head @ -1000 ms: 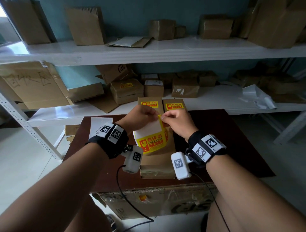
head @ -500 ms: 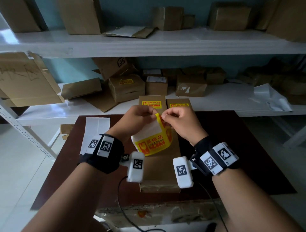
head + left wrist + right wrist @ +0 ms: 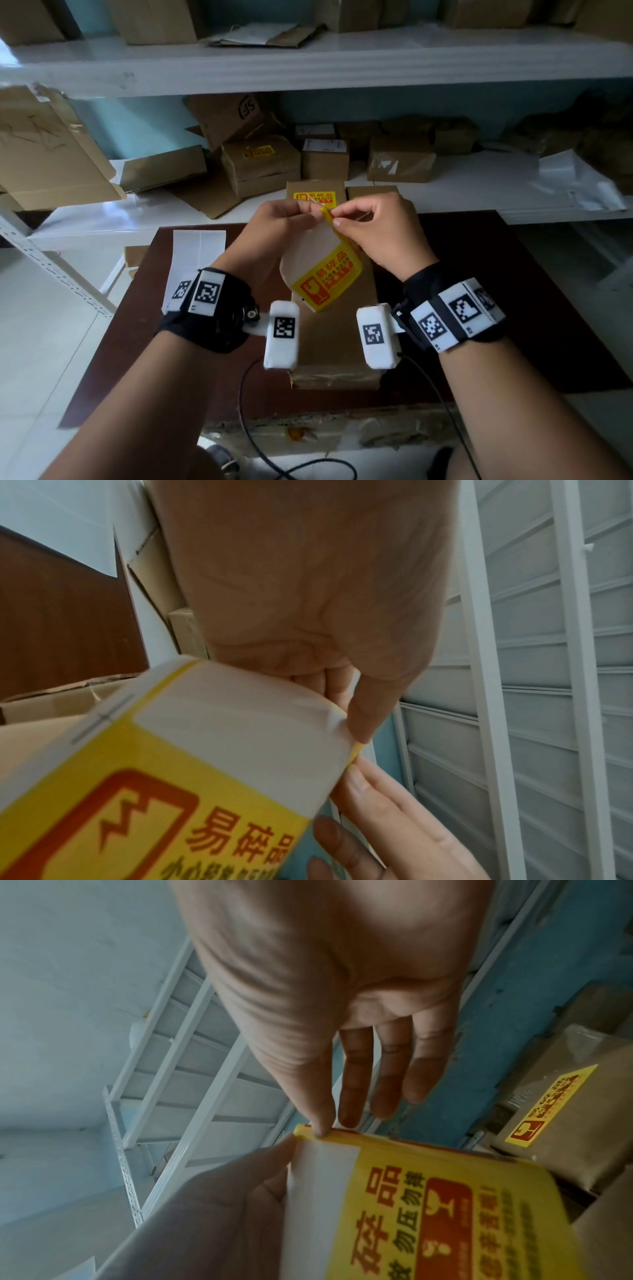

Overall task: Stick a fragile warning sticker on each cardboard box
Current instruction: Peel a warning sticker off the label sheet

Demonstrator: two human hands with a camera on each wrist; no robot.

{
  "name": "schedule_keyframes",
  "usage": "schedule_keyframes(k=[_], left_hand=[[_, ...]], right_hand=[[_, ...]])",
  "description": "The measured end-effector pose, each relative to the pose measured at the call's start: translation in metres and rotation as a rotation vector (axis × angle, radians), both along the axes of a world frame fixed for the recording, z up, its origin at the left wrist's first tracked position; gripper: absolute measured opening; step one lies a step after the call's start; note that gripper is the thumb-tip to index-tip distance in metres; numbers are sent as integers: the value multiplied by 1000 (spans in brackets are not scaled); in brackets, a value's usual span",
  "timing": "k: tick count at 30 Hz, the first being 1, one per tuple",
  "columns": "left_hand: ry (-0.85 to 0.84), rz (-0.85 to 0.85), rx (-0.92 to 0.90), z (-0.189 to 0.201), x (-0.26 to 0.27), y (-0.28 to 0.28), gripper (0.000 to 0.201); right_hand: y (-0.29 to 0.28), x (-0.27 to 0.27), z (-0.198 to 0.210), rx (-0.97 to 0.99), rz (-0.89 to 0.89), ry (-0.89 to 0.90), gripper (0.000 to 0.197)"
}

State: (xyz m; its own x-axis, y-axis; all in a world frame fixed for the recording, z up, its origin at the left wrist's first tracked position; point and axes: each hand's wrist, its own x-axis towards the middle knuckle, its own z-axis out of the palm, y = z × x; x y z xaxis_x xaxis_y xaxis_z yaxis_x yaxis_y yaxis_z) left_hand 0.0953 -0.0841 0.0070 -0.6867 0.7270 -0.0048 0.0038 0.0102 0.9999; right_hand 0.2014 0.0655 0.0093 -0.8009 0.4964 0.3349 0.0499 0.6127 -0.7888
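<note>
Tabletop box [image 3: 337,329] lengthwise, pointing shelfward

Both my hands raised, fingertips meeting: left hand [image 3: 279,222] and right hand [image 3: 380,228] each pinching the sticker strip [image 3: 325,274].

Your hands meet above the long box [image 3: 337,329] on the table [image 3: 513,308]. Two stickered boxes [image 3: 314,192] stand at its far end. Backing sheet [image 3: 198,246] lies left; shelves [image 3: 308,65] behind.
</note>
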Motion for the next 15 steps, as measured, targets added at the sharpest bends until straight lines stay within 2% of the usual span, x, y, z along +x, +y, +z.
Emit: schedule_keyframes(k=[9, 15], left_hand=[[77, 22, -13, 2, 11, 0, 14], [162, 65, -34, 2, 13, 2, 11]], right_hand=[[-3, 8, 3, -34, 2, 2, 5], [-4, 7, -3, -68, 13, 35, 12]])
